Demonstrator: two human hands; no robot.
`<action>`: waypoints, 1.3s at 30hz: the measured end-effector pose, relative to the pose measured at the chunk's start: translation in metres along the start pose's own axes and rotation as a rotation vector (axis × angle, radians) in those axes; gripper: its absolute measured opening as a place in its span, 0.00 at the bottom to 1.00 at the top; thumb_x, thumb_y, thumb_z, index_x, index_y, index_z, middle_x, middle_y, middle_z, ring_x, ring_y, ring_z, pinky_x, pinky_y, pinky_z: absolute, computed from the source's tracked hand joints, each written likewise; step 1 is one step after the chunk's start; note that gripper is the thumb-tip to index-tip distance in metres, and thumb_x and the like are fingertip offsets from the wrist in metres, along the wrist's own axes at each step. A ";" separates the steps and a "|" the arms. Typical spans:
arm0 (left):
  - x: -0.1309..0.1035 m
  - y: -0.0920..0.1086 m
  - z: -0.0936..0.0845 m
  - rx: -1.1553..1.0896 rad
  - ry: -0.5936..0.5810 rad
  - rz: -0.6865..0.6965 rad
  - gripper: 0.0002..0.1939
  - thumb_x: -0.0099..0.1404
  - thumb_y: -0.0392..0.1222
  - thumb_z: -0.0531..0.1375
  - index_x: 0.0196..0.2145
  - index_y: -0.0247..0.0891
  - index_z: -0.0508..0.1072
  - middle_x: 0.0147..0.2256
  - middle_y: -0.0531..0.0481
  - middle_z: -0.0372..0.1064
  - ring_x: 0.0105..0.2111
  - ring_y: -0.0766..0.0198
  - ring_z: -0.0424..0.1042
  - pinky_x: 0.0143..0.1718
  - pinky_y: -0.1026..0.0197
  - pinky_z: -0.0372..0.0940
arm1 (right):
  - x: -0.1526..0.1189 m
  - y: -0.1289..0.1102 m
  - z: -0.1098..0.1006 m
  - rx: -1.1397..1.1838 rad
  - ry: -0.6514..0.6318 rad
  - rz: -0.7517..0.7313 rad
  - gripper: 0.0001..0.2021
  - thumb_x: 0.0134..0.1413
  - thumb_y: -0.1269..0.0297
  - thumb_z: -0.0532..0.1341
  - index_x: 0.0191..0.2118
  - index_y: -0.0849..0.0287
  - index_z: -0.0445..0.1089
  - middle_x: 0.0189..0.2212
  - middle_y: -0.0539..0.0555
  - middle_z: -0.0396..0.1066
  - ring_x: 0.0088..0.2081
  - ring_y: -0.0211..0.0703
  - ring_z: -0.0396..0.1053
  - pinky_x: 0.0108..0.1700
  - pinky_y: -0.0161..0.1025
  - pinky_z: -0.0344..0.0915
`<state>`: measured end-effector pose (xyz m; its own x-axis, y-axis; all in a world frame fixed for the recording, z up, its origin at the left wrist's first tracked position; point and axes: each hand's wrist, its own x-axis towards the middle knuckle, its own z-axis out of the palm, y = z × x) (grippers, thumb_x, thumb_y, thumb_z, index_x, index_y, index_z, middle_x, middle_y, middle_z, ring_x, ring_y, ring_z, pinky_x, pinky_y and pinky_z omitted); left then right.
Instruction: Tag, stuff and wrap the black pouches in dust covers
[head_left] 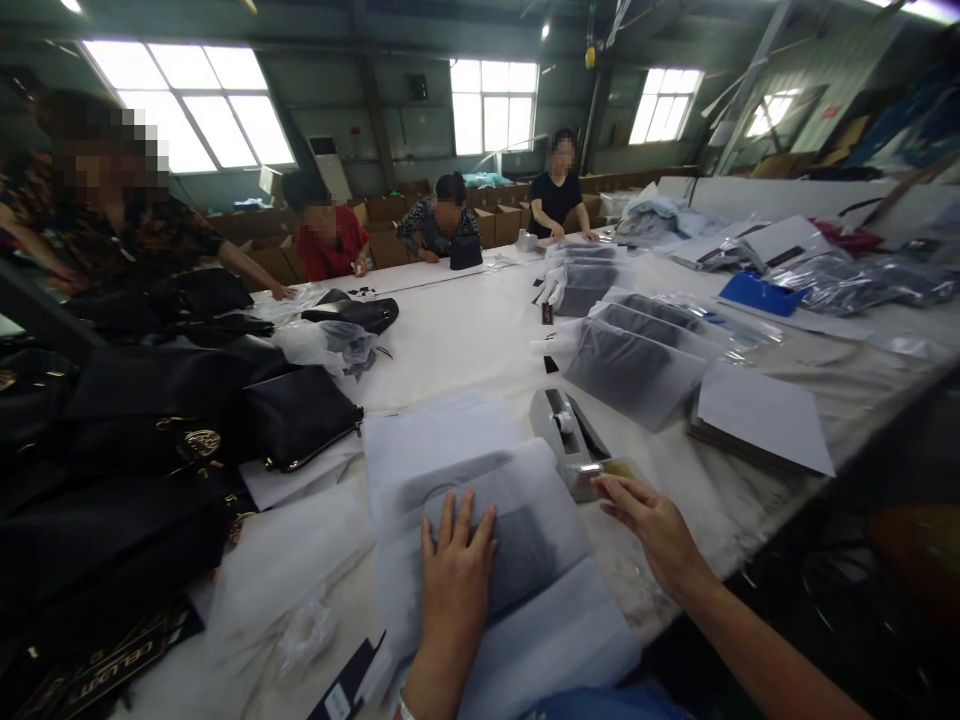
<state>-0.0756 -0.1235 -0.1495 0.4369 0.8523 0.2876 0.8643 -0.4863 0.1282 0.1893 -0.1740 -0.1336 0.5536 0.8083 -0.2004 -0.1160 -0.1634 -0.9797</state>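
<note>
My left hand (459,575) lies flat with fingers spread on white tissue paper (551,500). Through the thin sheet shows a dark, flat item (517,545), apparently a black bag, partly wrapped by it. Just right of the paper, a grey tape dispenser (559,425) stands on the table. My right hand (645,515) is at its front end, thumb and fingers pinched together on a strip of clear tape (619,468); the strip shows only faintly.
Black bags (300,415) are heaped on the left. Tissue-wrapped items (637,365) and a stack of white sheets (761,415) lie to the right. Several people, including one in red (330,240), are around the table (450,330). Cardboard boxes (386,245) line the back.
</note>
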 end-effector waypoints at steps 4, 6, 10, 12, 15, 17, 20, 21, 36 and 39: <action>0.000 0.000 -0.001 -0.004 -0.014 -0.004 0.20 0.69 0.37 0.55 0.55 0.53 0.71 0.63 0.51 0.60 0.63 0.46 0.58 0.58 0.33 0.58 | 0.006 0.027 -0.003 0.078 -0.016 0.172 0.19 0.42 0.50 0.71 0.36 0.59 0.79 0.32 0.56 0.78 0.35 0.45 0.75 0.36 0.39 0.73; 0.001 0.000 -0.003 -0.008 -0.026 -0.007 0.20 0.69 0.37 0.55 0.55 0.53 0.71 0.63 0.52 0.60 0.63 0.46 0.58 0.58 0.33 0.59 | 0.015 0.032 -0.003 0.019 -0.004 0.144 0.20 0.40 0.49 0.71 0.35 0.60 0.78 0.28 0.54 0.76 0.29 0.42 0.73 0.32 0.37 0.71; 0.003 0.001 -0.005 -0.027 -0.057 -0.020 0.20 0.68 0.37 0.56 0.55 0.52 0.71 0.63 0.51 0.59 0.63 0.46 0.57 0.58 0.33 0.58 | 0.032 0.029 -0.010 -0.334 -0.026 -0.033 0.22 0.46 0.44 0.66 0.33 0.61 0.77 0.23 0.51 0.74 0.22 0.39 0.68 0.28 0.37 0.67; 0.005 0.001 -0.006 -0.039 -0.071 -0.029 0.20 0.68 0.37 0.56 0.56 0.51 0.71 0.63 0.51 0.60 0.63 0.45 0.58 0.58 0.32 0.58 | 0.035 0.026 -0.018 -0.496 -0.084 -0.066 0.23 0.48 0.43 0.62 0.31 0.61 0.77 0.22 0.51 0.74 0.21 0.39 0.67 0.27 0.37 0.66; 0.006 0.001 -0.009 -0.062 -0.084 -0.041 0.22 0.67 0.36 0.57 0.58 0.48 0.68 0.63 0.49 0.60 0.63 0.44 0.58 0.57 0.32 0.59 | 0.029 0.018 -0.030 -0.664 -0.146 -0.086 0.23 0.51 0.42 0.60 0.32 0.59 0.77 0.24 0.53 0.76 0.21 0.41 0.69 0.27 0.38 0.66; 0.007 -0.002 -0.013 -0.097 -0.094 -0.033 0.25 0.67 0.36 0.57 0.61 0.46 0.64 0.63 0.47 0.61 0.63 0.44 0.57 0.58 0.33 0.59 | 0.020 0.004 -0.035 -0.750 -0.139 -0.176 0.21 0.53 0.44 0.59 0.36 0.58 0.78 0.26 0.53 0.77 0.23 0.42 0.71 0.28 0.38 0.67; 0.009 -0.010 -0.022 -0.218 -0.103 -0.043 0.26 0.69 0.37 0.54 0.64 0.44 0.60 0.63 0.46 0.59 0.63 0.47 0.59 0.58 0.37 0.61 | 0.010 -0.034 -0.025 -0.815 -0.278 -0.440 0.16 0.57 0.49 0.60 0.39 0.55 0.78 0.31 0.54 0.78 0.31 0.44 0.74 0.35 0.38 0.69; 0.009 -0.014 -0.025 -0.276 -0.098 -0.067 0.26 0.70 0.37 0.53 0.64 0.44 0.58 0.64 0.46 0.58 0.62 0.49 0.60 0.59 0.40 0.62 | 0.009 -0.049 -0.015 -0.829 -0.398 -0.535 0.14 0.58 0.51 0.60 0.38 0.55 0.77 0.32 0.54 0.78 0.33 0.45 0.74 0.38 0.38 0.69; 0.006 -0.066 -0.011 -0.872 0.149 -0.396 0.31 0.66 0.28 0.46 0.66 0.40 0.55 0.66 0.46 0.55 0.65 0.59 0.56 0.65 0.49 0.54 | 0.044 -0.084 0.246 -1.469 -1.468 -1.215 0.12 0.53 0.55 0.62 0.31 0.56 0.78 0.25 0.54 0.78 0.27 0.43 0.72 0.28 0.35 0.56; 0.005 -0.064 -0.009 -0.862 0.177 -0.381 0.33 0.64 0.26 0.46 0.66 0.40 0.55 0.66 0.47 0.54 0.65 0.60 0.54 0.66 0.50 0.51 | 0.036 -0.084 0.261 -1.621 -1.423 -1.275 0.14 0.50 0.53 0.64 0.36 0.58 0.79 0.29 0.59 0.79 0.31 0.49 0.75 0.30 0.36 0.59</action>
<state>-0.1312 -0.0902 -0.1480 0.0592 0.9755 0.2120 0.4289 -0.2166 0.8770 0.0033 0.0163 -0.0573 -0.8370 0.4282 -0.3407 0.4472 0.8941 0.0249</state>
